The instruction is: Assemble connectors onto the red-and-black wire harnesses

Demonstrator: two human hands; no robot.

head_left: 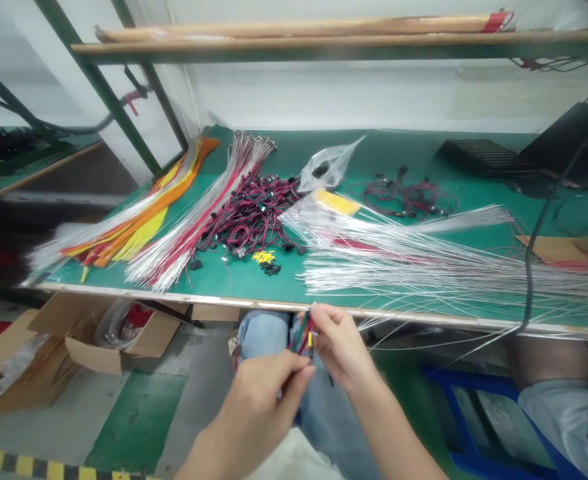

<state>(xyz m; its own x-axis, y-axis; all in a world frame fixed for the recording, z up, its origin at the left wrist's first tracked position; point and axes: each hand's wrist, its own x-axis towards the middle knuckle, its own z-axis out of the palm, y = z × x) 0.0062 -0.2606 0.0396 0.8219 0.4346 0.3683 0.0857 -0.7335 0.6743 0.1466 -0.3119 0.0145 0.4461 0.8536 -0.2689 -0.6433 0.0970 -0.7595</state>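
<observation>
Below the table's front edge, my left hand (267, 387) pinches the lower end of a small wire harness (301, 339) between thumb and bent fingers. My right hand (340, 343) grips the same harness higher up, its thumb and index finger pressed together. The harness has dark red and green wires, with a yellow piece and a black piece showing between the hands. Its ends are partly hidden by my fingers. On the table ahead lie a little heap of yellow pieces (263, 257) and a heap of small black pieces (271, 269).
Behind the heaps is a tangled pile of dark red and black wire harnesses (254, 207). White and red wire bundles (189, 227) lie left, long white wires (399, 260) right. Clear plastic bags (327, 163) sit between. A black cable (529, 267) hangs at right, near another person's leg (554, 400).
</observation>
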